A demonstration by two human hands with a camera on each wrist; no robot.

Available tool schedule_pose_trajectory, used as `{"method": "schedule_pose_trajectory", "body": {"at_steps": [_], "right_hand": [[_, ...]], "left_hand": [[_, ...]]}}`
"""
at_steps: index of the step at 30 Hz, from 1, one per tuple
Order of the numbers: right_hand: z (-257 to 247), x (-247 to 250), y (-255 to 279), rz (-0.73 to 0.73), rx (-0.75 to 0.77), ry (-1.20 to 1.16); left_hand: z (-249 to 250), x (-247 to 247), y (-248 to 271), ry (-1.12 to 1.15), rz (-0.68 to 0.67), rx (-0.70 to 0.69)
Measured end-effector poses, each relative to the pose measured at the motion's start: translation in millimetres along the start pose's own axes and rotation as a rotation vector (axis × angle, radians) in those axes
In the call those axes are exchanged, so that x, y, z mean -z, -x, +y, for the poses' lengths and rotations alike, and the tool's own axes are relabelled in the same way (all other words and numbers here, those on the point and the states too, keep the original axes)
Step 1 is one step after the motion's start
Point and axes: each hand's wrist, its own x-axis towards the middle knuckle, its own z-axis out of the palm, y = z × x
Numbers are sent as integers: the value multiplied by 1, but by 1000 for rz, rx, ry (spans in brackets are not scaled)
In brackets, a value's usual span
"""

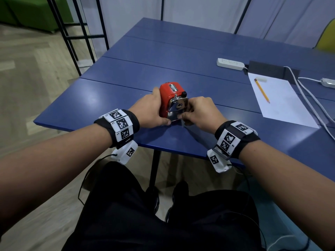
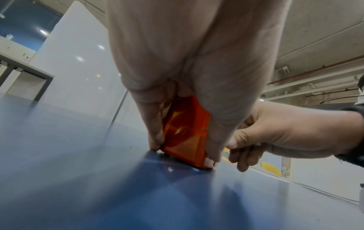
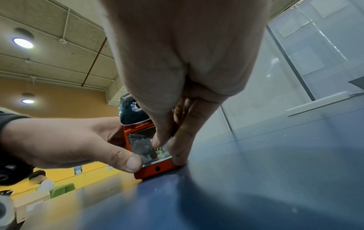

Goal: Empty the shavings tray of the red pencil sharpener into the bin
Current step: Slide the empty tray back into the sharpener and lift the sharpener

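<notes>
Gripping red sharpener (image 1: 169,95), label writing unreadable

Even, soft indoor light falls on the blue table (image 1: 181,66) in the head view, with pale sheen on its near half and wide-angle bending at the edges. In both wrist views the palms loom large and soft-focused, the tabletop foreground blurs, and dark shadows pool beneath the hands. Round ceiling lamps (image 3: 23,43) flare bright overhead.
</notes>
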Motion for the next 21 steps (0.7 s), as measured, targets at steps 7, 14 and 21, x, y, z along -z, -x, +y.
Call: {"method": "schedule_pose_trajectory", "body": {"at_steps": [7,14,21], "right_hand": [[1,-2,-4,11,7,41],[-6,8,6,-35,11,89],[-18,15,22,-87,42,81]], "left_hand": [[4,-1,2,-11,29,9],[0,12,6,-47,-78,12],[-12,26,18,-26,-158,22]]}}
